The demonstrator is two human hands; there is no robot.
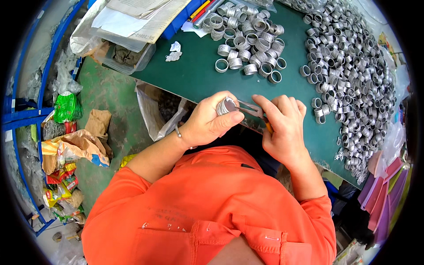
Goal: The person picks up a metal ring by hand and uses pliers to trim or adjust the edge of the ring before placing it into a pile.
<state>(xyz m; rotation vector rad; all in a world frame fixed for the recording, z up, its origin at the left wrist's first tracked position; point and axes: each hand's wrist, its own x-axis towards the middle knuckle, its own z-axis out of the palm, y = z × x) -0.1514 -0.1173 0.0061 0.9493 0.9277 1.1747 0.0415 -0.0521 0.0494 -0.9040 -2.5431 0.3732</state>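
1. Tabletop [194,77]: one, green, serving as landmark; its near edge slants behind both hands.
2. Left hand [205,121]: closed around one ribbed grey metal ring [224,107], at the tabletop's near edge.
3. Right hand [285,126]: gripping one pair of pliers [252,111], tips at the ring; contact cannot be confirmed.
4. Metal rings on the tabletop: two heaps, overlapping too densely to count; the smaller heap [254,43] toward the far edge, the larger heap [353,84] along the right side.
5. White scraps [175,56]: two, near the tabletop's left end.
6. Open room: a bare strip of tabletop between the heaps, widening toward the near edge; another bare area left of the smaller heap.
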